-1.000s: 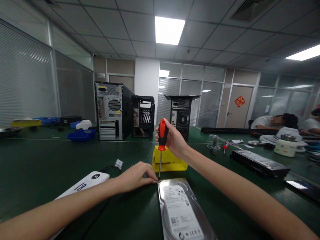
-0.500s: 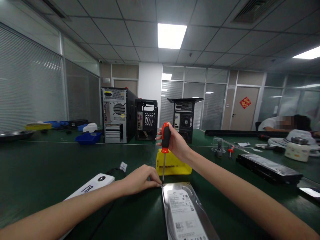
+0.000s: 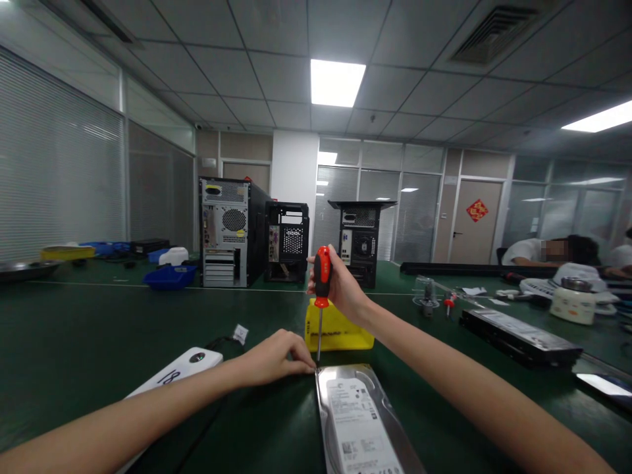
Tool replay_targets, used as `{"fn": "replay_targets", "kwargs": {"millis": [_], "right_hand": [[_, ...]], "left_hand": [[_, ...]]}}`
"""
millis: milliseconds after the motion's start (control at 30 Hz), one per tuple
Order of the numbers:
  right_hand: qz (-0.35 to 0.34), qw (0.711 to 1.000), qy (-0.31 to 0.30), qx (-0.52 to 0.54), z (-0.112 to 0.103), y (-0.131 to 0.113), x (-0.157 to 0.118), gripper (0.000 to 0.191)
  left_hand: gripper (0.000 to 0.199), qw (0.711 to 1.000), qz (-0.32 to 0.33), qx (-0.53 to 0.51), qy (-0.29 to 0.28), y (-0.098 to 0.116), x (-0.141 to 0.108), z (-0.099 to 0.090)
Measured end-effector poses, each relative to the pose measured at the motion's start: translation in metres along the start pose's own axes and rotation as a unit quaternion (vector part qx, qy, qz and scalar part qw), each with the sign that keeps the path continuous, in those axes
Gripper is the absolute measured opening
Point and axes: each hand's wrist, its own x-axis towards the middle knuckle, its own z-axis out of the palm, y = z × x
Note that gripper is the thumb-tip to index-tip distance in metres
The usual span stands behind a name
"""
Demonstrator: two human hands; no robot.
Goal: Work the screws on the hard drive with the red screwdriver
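My right hand is wrapped round the red and black handle of a screwdriver, held upright. Its shaft points down to the far left corner of a silver hard drive with a white label, lying on the green table. My left hand has its fingers pressed together at that same corner, beside the screwdriver tip; what they grip there is too small to make out. Just behind the drive stands a yellow bin.
Computer cases stand at the back, with a blue tray before them. A white device lies left. At right are another drive, a jar, a phone and a person leaning on the table.
The whole view has shifted slightly, with things sitting a little lower and further left. Both hands and the screwdriver keep their places at the drive's corner.
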Motion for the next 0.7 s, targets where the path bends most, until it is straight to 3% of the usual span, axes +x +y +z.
{"fn": "replay_targets", "kwargs": {"millis": [233,433,533,700], "right_hand": [[-0.044,0.998,0.041,-0.034,0.0042,0.005,0.0039,0.037],[0.004,0.999,-0.034,0.034,-0.0032,0.0001,0.0013,0.037],[-0.005,0.998,-0.054,0.046,-0.0018,-0.0009,0.0005,0.039],[-0.035,0.999,-0.005,0.002,0.0031,0.0033,0.001,0.033]], "left_hand": [[0.019,1.0,-0.001,0.012,-0.011,0.0002,-0.0007,-0.0006],[0.022,0.997,-0.034,0.059,0.037,-0.0053,0.0003,0.0006],[0.025,0.993,-0.063,0.088,0.054,-0.005,0.0,0.0003],[0.035,0.983,-0.134,0.114,0.058,0.001,-0.0009,-0.0025]]}}
